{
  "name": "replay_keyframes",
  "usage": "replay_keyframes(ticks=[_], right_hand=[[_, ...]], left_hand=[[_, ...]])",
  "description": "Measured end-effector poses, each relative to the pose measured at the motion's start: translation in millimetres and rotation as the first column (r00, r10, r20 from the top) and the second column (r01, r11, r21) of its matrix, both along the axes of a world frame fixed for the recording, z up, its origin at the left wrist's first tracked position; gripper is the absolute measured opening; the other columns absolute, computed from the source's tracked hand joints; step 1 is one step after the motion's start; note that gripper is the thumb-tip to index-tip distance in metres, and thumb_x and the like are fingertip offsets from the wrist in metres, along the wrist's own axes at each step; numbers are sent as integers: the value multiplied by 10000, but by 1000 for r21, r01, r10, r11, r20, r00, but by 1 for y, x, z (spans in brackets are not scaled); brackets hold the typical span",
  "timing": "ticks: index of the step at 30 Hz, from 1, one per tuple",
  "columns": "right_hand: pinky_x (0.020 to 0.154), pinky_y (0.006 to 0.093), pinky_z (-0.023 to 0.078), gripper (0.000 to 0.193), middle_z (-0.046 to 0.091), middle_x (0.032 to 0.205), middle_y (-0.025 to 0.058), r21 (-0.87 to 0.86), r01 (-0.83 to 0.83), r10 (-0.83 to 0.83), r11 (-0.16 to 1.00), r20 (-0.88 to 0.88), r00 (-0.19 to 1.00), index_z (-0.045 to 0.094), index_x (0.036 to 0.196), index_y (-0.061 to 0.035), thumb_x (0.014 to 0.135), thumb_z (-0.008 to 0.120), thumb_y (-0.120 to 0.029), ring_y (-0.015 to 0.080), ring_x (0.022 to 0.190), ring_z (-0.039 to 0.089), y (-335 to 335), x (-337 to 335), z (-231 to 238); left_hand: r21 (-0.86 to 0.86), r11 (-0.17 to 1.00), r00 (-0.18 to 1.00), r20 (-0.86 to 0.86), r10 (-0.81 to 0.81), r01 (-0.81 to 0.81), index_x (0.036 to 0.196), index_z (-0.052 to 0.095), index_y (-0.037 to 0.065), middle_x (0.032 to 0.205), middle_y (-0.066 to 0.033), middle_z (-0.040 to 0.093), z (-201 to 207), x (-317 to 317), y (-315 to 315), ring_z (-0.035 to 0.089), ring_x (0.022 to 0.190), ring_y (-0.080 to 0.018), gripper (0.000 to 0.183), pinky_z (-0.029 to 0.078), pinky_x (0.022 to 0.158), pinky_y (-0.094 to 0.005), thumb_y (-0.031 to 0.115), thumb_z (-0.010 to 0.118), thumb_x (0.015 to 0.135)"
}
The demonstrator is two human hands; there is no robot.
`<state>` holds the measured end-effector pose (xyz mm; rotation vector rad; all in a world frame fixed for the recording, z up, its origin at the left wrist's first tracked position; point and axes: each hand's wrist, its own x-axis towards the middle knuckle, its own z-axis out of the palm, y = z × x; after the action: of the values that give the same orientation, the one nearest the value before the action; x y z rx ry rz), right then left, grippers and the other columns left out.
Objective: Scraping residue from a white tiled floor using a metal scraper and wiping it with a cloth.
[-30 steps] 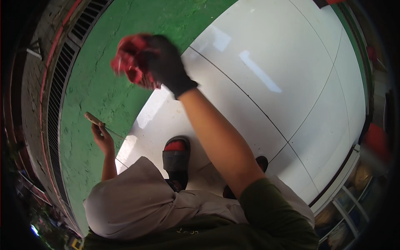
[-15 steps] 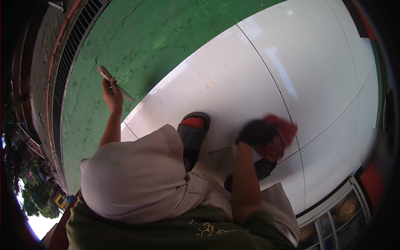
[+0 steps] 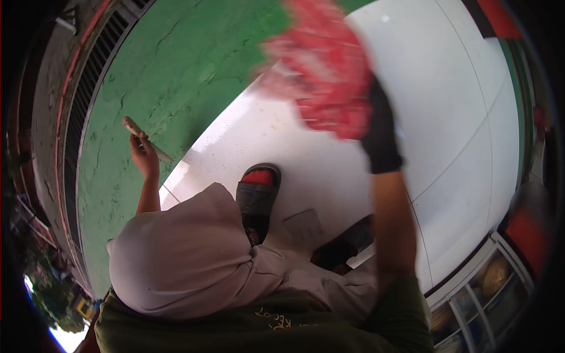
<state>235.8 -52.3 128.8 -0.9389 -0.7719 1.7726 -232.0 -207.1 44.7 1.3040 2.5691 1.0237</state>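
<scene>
A blurred, crumpled red cloth (image 3: 329,76) with paler patches spreads from the right hand (image 3: 379,126), while a pale-handled, tapering tool (image 3: 132,125) slants down rightward in the left hand (image 3: 143,157).

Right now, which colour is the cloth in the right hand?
The cloth is red with whitish patches, though blurred; it shows best in the head view.

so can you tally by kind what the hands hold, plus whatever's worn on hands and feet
Blurred red cloth: 1
Slim tool with pale handle: 1
Dark fabric glove: 1
Black strapped sandals: 2
Total: 5
</scene>
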Motion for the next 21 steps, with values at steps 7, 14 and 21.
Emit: replay_keyframes(ticks=[7, 14, 21], right_hand=[[871, 273, 426, 346, 585, 1097, 77, -45, 166, -28, 985, 911, 411, 501, 1216, 1, 916, 457, -168, 132, 974, 546, -85, 306, 76], [675, 374, 480, 363, 628, 830, 165, 254, 296, -80, 921, 866, -494, 559, 1104, -21, 811, 507, -229, 281, 737, 617, -287, 399, 51], [678, 397, 512, 248, 620, 857, 164, -366, 550, 186, 751, 916, 356, 565, 994, -21, 837, 536, -211, 291, 742, 621, -446, 408, -55]], left_hand=[[29, 983, 982, -67, -177, 180, 1272, 444, -5, 1007, -151, 624, 15, 2, 20, 616, 874, -213, 407, 483, 718, -298, 232, 482, 943], [141, 906, 913, -157, -377, 398, 1262, 431, -41, 1087, -182, 583, 69, 69, 57, 600, 928, -245, 375, 474, 807, -344, 174, 441, 956], [121, 775, 779, -210, -591, 620, 1251, 436, -48, 1046, -189, 587, 111, 122, 83, 592, 912, -241, 366, 464, 805, -335, 165, 445, 954]])
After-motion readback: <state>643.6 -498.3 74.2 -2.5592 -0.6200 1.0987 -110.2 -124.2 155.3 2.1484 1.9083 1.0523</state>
